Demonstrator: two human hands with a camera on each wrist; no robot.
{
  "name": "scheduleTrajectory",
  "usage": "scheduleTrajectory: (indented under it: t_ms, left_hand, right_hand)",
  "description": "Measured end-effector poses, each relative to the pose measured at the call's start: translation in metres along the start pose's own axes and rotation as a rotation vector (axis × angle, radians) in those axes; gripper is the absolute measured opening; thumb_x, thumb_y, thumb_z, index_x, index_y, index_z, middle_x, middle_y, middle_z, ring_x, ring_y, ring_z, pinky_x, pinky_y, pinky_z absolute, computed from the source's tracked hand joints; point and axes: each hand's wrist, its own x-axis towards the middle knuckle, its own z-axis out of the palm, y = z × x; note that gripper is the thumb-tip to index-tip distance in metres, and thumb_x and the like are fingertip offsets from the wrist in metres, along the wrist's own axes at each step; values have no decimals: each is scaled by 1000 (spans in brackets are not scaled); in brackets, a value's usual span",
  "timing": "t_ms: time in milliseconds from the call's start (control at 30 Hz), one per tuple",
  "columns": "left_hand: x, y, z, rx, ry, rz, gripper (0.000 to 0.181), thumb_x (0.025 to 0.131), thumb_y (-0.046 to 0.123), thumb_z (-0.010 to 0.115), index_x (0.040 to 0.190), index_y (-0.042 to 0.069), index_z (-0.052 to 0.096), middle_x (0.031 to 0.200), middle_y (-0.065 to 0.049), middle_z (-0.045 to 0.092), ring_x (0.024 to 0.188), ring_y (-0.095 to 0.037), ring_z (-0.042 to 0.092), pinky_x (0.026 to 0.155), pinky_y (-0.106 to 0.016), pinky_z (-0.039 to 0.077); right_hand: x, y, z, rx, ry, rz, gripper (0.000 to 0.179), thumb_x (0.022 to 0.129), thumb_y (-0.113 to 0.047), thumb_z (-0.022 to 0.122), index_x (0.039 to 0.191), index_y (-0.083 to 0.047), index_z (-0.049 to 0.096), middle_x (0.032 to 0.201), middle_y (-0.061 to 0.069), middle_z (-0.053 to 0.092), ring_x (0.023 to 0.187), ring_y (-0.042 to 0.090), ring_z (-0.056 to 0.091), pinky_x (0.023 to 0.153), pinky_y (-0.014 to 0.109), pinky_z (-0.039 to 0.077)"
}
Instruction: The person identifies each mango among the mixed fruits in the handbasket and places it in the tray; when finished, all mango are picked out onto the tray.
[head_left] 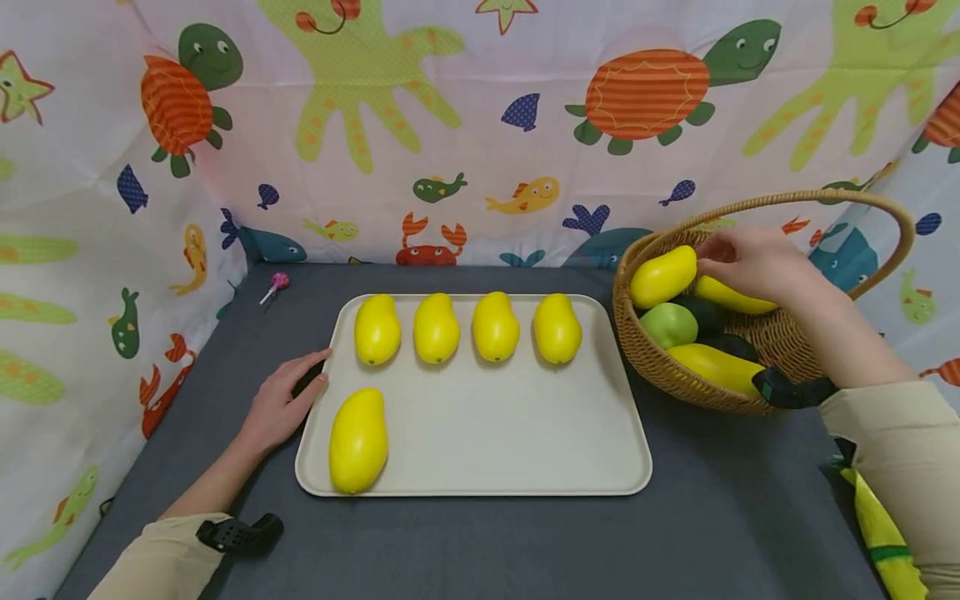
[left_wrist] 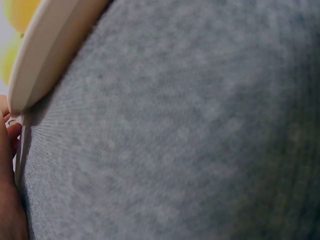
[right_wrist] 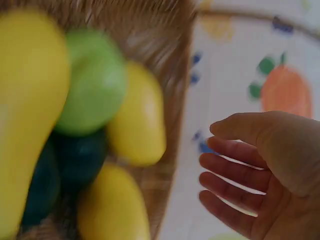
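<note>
My left hand (head_left: 279, 406) rests at the left rim of a cream tray (head_left: 510, 425), its thumb and fingertips right at the edge. Several yellow mangoes (head_left: 437, 328) stand in a row along the tray's back; a single larger mango (head_left: 358, 442) lies at the front left. Over the wicker basket (head_left: 633, 343) at the right hovers my right hand (head_left: 753, 260). The right wrist view has its fingers (right_wrist: 235, 172) apart and slightly bent, holding nothing. Yellow mangoes (right_wrist: 140, 115), a green apple (right_wrist: 95, 82) and dark green fruits (right_wrist: 80, 157) fill the basket.
The basket's tall handle (head_left: 806, 197) arches behind my right hand. A pink lollipop (head_left: 279, 282) lies at the table's back left. Beside my right sleeve is yellow-green cloth (head_left: 885, 533). A curtain (head_left: 480, 108) printed with sea animals closes off the back and sides.
</note>
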Motion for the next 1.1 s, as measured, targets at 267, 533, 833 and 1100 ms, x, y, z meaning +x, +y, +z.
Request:
scheduleTrajectory:
  t_ms: [267, 533, 833, 1100]
  left_hand:
    - [0, 2, 0, -4, 5, -4, 45, 102, 29, 53, 144, 14, 50, 140, -18, 51, 130, -40, 41, 101, -63, 31]
    - [0, 1, -1, -6, -2, -13, 45, 102, 29, 52, 145, 14, 49, 141, -18, 50, 131, -40, 40, 101, -64, 31]
    - [0, 0, 0, -7, -7, -14, 45, 102, 30, 52, 145, 15, 49, 141, -19, 49, 131, -41, 40, 101, -64, 30]
    - [0, -1, 1, -2, -4, -17, 46, 102, 30, 52, 145, 14, 49, 141, -19, 49, 131, -40, 40, 101, -64, 30]
  right_hand:
    - [8, 53, 6, -154, -90, 127, 53, 92, -24, 64, 125, 14, 48, 118, 38, 51, 101, 52, 51, 79, 64, 44]
    - [11, 72, 16, -167, -134, 163, 58, 82, -23, 72, 122, 13, 49, 112, 35, 51, 94, 48, 49, 68, 61, 44]
    - [9, 78, 23, -194, -129, 170, 66, 77, -24, 75, 126, 9, 47, 112, 33, 50, 92, 47, 46, 64, 58, 43]
    - [4, 70, 15, -176, -105, 119, 67, 81, -31, 74, 125, 12, 46, 116, 36, 44, 92, 48, 47, 68, 58, 43]
